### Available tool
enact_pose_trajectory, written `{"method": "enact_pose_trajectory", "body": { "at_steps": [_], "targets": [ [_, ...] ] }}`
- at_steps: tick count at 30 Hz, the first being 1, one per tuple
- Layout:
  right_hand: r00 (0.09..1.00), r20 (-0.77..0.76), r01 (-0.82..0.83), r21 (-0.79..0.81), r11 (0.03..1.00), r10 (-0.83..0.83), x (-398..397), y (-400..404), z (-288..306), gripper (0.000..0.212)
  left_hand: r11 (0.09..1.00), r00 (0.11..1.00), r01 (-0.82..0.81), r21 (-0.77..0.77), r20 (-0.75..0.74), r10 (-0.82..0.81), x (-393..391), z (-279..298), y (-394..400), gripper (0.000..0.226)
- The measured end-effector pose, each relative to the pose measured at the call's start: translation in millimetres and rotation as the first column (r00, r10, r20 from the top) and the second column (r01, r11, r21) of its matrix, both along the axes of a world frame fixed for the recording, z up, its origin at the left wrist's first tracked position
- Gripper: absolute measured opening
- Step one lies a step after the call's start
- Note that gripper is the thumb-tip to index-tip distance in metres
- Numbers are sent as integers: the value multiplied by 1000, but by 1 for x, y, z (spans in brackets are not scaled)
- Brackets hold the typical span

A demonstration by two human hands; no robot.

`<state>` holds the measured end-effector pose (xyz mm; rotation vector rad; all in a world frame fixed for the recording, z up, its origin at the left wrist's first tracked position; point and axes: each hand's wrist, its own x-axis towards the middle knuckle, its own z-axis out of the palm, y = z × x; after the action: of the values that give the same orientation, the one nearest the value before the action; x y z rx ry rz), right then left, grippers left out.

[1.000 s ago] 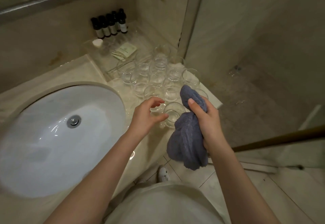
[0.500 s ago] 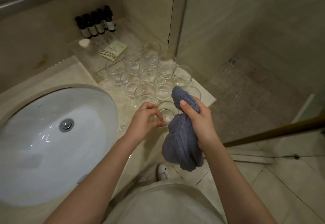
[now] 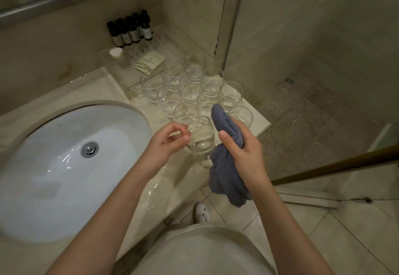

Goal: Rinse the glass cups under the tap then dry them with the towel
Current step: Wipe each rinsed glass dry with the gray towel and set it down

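Fingertips of your left hand (image 3: 167,143) curl loosely beside the nearest clear round glass cup (image 3: 201,137), seemingly just touching it, the cup upright at its three o'clock. Your right hand (image 3: 244,147) grips the bunched grey-blue towel (image 3: 226,173), equally close.

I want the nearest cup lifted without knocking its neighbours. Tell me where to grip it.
Grip the nearest cup round its wide belly from the sink side, where the left hand already is. Other cups crowd behind it; the towel blocks its right.
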<state>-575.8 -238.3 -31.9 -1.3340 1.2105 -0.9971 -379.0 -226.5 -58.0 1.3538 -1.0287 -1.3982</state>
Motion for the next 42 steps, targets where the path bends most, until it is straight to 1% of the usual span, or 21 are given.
{"method": "enact_pose_trajectory", "body": {
  "at_steps": [2, 4, 7, 10, 13, 15, 17, 18, 19, 21, 22, 26, 28, 31, 34, 36, 38, 40, 41, 42],
  "targets": [
    [998, -51, -26, -92, 995, 21, 8, 3, 3, 36, 998, 994, -57, 9, -97, 57, 6, 15, 5, 7],
    [994, -106, -55, -165, 985, 37, 17, 4, 8, 38, 995, 979, -98, 1, -182, 97, 9, 27, 9, 13],
    [990, -133, -85, -231, 969, 56, 30, 3, 18, 40, 987, 958, -157, -19, -245, 148, 11, 40, 14, 16],
    [991, -93, -121, -259, 958, 100, 42, 4, 26, 40, 975, 949, -219, -35, -239, 204, 17, 46, 19, 16],
    [991, -20, -134, -274, 952, 134, 57, 9, 30, 38, 961, 952, -263, -83, -183, 245, 22, 51, 22, 20],
    [988, 24, -142, -283, 949, 155, 68, 12, 35, 38, 956, 959, -270, -111, -118, 257, 23, 56, 26, 34],
    [978, 11, -193, -317, 929, 207, 82, 17, 41, 38, 950, 961, -278, -139, -48, 274, 22, 59, 29, 56],
    [972, -4, -221, -334, 916, 233, 90, 20, 43, 38, 935, 947, -321, -149, -37, 320, 22, 60, 32, 60],
    [967, -13, -242, -342, 908, 253, 97, 22, 45, 39, 907, 919, -393, -153, -49, 391, 23, 62, 34, 54],
    [958, -32, -278, -345, 897, 285, 109, 26, 46, 40, 828, 840, -542, -142, -78, 537, 28, 67, 39, 36],
    [951, -53, -302, -348, 887, 303, 114, 29, 47, 42, 792, 803, -595, -137, -88, 589, 33, 69, 43, 33],
    [914, -139, -403, -405, 821, 380, 136, 41, 51, 46, 675, 678, -734, -78, -149, 720, 55, 81, 64, 43],
    [898, -134, -436, -416, 798, 420, 147, 47, 55, 47, 634, 633, -771, -56, -169, 756, 66, 87, 75, 52],
    [869, -83, -483, -360, 799, 488, 160, 53, 59, 50, 567, 564, -823, -39, -184, 805, 83, 93, 90, 60],
    [844, -62, -522, -327, 788, 533, 171, 60, 60, 56, 516, 501, -856, 0, -238, 832, 98, 99, 102, 52],
    [814, -60, -564, -319, 762, 577, 180, 67, 60, 59, 493, 469, -870, 30, -264, 843, 104, 101, 112, 46],
    [797, -56, -584, -327, 743, 602, 184, 71, 60, 60, 489, 466, -869, 68, -214, 858, 104, 103, 115, 38],
    [784, -103, -604, -356, 713, 613, 193, 78, 60, 60, 457, 439, -884, 94, -163, 883, 106, 101, 124, 34],
    [780, -126, -611, -361, 704, 613, 197, 83, 59, 59, 448, 431, -889, 92, -158, 888, 108, 101, 128, 36],
    [776, -140, -619, -361, 698, 615, 200, 87, 59, 58, 448, 435, -891, 71, -147, 888, 110, 102, 132, 43]
  ]
}}
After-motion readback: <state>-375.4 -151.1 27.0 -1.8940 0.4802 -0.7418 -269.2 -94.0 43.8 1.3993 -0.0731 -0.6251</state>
